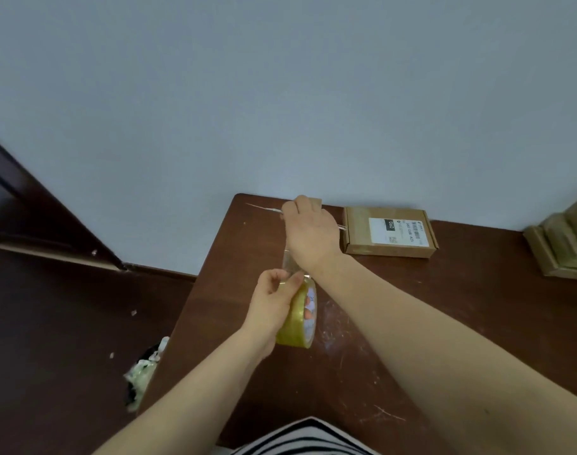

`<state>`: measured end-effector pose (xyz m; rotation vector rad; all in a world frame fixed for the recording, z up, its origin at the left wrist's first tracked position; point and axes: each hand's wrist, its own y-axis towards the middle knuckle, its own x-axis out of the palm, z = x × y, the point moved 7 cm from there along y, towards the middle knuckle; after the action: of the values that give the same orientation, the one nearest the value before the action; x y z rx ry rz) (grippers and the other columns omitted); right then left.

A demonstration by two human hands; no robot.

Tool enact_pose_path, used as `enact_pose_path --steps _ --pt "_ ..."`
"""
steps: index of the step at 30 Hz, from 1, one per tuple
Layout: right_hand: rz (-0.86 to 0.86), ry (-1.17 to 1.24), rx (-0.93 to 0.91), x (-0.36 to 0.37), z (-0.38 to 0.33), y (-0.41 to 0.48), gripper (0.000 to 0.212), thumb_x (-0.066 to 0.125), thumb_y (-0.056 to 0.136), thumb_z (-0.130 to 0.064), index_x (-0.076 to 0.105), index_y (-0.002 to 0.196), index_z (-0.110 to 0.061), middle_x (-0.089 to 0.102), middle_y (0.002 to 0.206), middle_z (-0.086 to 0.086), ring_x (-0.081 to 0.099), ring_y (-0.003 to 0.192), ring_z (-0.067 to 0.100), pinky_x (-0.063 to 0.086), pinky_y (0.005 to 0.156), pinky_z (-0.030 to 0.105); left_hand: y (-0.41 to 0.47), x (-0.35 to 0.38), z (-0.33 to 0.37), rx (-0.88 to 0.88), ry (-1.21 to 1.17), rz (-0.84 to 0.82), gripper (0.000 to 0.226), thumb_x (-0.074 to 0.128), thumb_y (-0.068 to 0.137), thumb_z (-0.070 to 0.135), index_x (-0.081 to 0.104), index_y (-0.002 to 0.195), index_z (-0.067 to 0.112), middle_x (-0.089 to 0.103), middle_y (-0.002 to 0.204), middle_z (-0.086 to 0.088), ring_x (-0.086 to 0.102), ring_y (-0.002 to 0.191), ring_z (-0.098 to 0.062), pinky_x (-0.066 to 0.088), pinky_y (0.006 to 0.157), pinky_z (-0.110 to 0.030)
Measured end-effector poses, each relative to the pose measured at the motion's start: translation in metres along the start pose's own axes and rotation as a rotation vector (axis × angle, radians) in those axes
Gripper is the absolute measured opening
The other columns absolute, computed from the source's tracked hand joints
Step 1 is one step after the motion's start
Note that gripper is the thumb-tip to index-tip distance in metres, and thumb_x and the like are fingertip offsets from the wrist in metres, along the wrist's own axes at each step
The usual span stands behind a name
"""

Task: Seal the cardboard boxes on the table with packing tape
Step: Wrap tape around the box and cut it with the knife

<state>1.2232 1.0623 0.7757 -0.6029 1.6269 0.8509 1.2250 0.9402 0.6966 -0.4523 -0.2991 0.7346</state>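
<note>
Stretching tape (288,262) between both grips

A plain domestic room is suggested. A scratched brown table (412,339) is set against a bare pale wall (280,93). Dark flooring (67,323) is seen.

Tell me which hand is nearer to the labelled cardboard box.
The right. The right hand is raised just left of the labelled cardboard box, gripping a thin tool. The left hand is farther toward the person, holding the tape roll.
</note>
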Motion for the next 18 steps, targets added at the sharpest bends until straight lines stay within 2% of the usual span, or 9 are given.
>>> enact_pose_path --steps 2,4,7,10,12,14,16,18 --pt "-0.015 0.022 -0.023 -0.001 -0.001 0.001 0.026 0.040 0.100 -0.017 0.049 0.124 -0.010 0.049 0.123 0.008 0.047 0.110 0.027 0.025 0.074 0.028 0.004 -0.002 0.004 0.025 0.042 -0.006 0.010 0.058 0.093 0.025 0.057 0.087 0.017 0.071 0.076 -0.004 0.068 0.063 -0.015 0.058 0.061 -0.031" --pt "-0.066 0.137 -0.018 -0.007 0.000 0.002 0.031 0.034 0.104 -0.025 0.050 0.126 -0.010 0.050 0.123 0.009 0.049 0.111 0.027 0.034 0.078 0.029 0.006 -0.004 0.007 0.037 0.081 0.013 0.013 0.054 0.095 0.023 0.058 0.084 0.017 0.070 0.082 -0.007 0.066 0.068 -0.017 0.057 0.067 -0.035" --pt "-0.148 0.435 0.035 -0.029 0.008 -0.001 0.035 0.030 0.104 -0.029 0.048 0.130 -0.014 0.049 0.115 0.007 0.053 0.103 0.025 0.043 0.080 0.036 0.006 0.000 0.011 0.048 0.032 -0.032 0.010 0.051 0.096 0.018 0.056 0.090 0.011 0.068 0.064 -0.001 0.062 0.051 -0.013 0.053 0.048 -0.024" --pt "-0.167 0.514 -0.048 -0.059 0.016 -0.017 0.029 0.041 0.101 -0.029 0.049 0.127 -0.020 0.056 0.090 -0.007 0.055 0.085 0.017 0.045 0.076 0.034 0.005 0.003 0.010 0.037 0.002 -0.062 0.010 0.050 0.096 0.016 0.056 0.092 0.008 0.066 0.056 0.002 0.061 0.046 -0.010 0.048 0.043 -0.020" --pt "-0.217 0.446 -0.071 -0.070 0.024 -0.033 0.023 0.043 0.100 -0.034 0.056 0.111 -0.019 0.060 0.078 -0.010 0.052 0.072 0.012 0.048 0.073 0.035 0.007 0.002 0.009 0.040 0.021 -0.053 0.011 0.052 0.096 0.018 0.058 0.090 0.010 0.067 0.059 0.002 0.062 0.049 -0.009 0.049 0.045 -0.020" --pt "-0.293 0.304 -0.078 -0.073 0.032 -0.050 0.029 0.040 0.100 -0.039 0.061 0.099 -0.019 0.065 0.080 -0.005 0.053 0.070 0.010 0.050 0.072 0.036 0.010 0.000 0.007 0.042 0.046 -0.037 0.011 0.053 0.095 0.020 0.059 0.089 0.013 0.069 0.067 -0.001 0.064 0.054 -0.010 0.052 0.049 -0.023" --pt "-0.337 0.140 -0.089 -0.073 0.036 -0.063 0.029 0.039 0.100 -0.042 0.062 0.103 -0.026 0.066 0.088 -0.007 0.057 0.081 0.011 0.050 0.073 0.034 0.013 -0.003 0.006 0.040 0.079 -0.023 0.011 0.054 0.095 0.024 0.060 0.089 0.016 0.070 0.080 -0.006 0.066 0.064 -0.014 0.055 0.058 -0.027" --pt "-0.319 -0.002 -0.121 -0.072 0.037 -0.070 0.029 0.035 0.100 -0.043 0.061 0.105 -0.028 0.064 0.088 -0.009 0.056 0.082 0.013 0.044 0.064 0.030 0.015 -0.005 0.006 0.040 0.116 -0.006 0.012 0.054 0.095 0.026 0.061 0.090 0.018 0.069 0.089 -0.008 0.067 0.072 -0.017 0.056 0.063 -0.029"
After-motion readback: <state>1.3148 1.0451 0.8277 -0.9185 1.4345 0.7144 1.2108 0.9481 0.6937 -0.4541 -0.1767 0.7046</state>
